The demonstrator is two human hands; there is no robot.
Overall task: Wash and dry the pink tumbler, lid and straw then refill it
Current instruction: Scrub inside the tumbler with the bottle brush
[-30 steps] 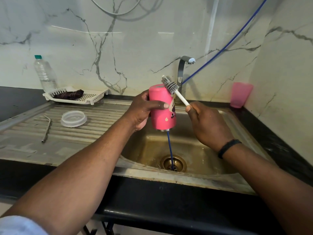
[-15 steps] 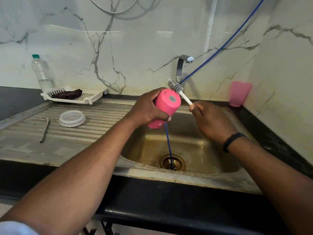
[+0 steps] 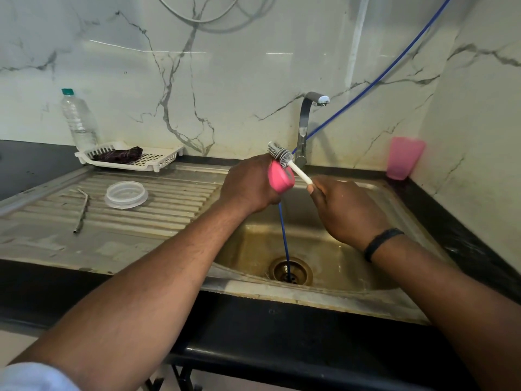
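The left hand (image 3: 249, 184) is wrapped around the pink tumbler (image 3: 280, 177), holding it tilted over the back edge of the sink basin (image 3: 332, 266), with its flat end turned toward the camera. The right hand (image 3: 345, 208) pinches the white handle of a bottle brush (image 3: 284, 159), whose grey bristle head lies against the upper edge of the tumbler, just in front of the tap (image 3: 306, 128).

A thin blue hose (image 3: 284, 235) comes down from the upper right of the wall, passes behind the tumbler and hands, and drops into the drain (image 3: 290, 270) at the middle of the basin; it hangs directly under the tumbler.

On the ribbed drainboard (image 3: 169, 210) to the left of the basin lies 1 clear lid (image 3: 126, 194), flat, and near its left edge 1 metal straw (image 3: 82, 210), well apart from the hands. At the back left corner of the drainboard sits a white slotted tray (image 3: 158, 159) holding a dark cloth (image 3: 118, 154), and just behind it stands a clear plastic bottle (image 3: 79, 119) with a green cap. A pink cup (image 3: 404, 158) stands upright on the black counter at the back right corner, against the marble wall. A black band (image 3: 382, 242) circles the right wrist.
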